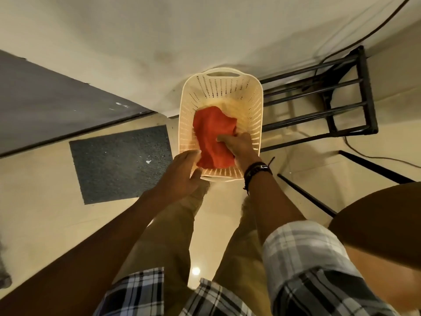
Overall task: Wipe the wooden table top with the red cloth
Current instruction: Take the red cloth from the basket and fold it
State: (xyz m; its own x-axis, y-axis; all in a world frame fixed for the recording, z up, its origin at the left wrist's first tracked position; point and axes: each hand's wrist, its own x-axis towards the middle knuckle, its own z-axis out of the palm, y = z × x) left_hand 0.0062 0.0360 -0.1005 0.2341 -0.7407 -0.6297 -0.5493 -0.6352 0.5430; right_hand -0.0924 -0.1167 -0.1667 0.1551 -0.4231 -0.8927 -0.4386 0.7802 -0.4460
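A red cloth point(211, 135) lies crumpled inside a cream perforated plastic basket point(255, 106) that stands on the floor against the wall. My right hand point(237, 143) reaches into the basket and its fingers are closed on the cloth's right edge. My left hand point(183, 173) rests on the basket's near left rim, fingers curled over it, touching the cloth's lower corner. The rounded edge of a brown wooden table top point(376, 215) shows at the lower right.
A dark doormat point(120, 163) lies on the cream tiled floor to the left, before a grey door point(45, 99). A black metal rack point(330, 103) stands right of the basket, with a cable trailing behind it. My legs stand just short of the basket.
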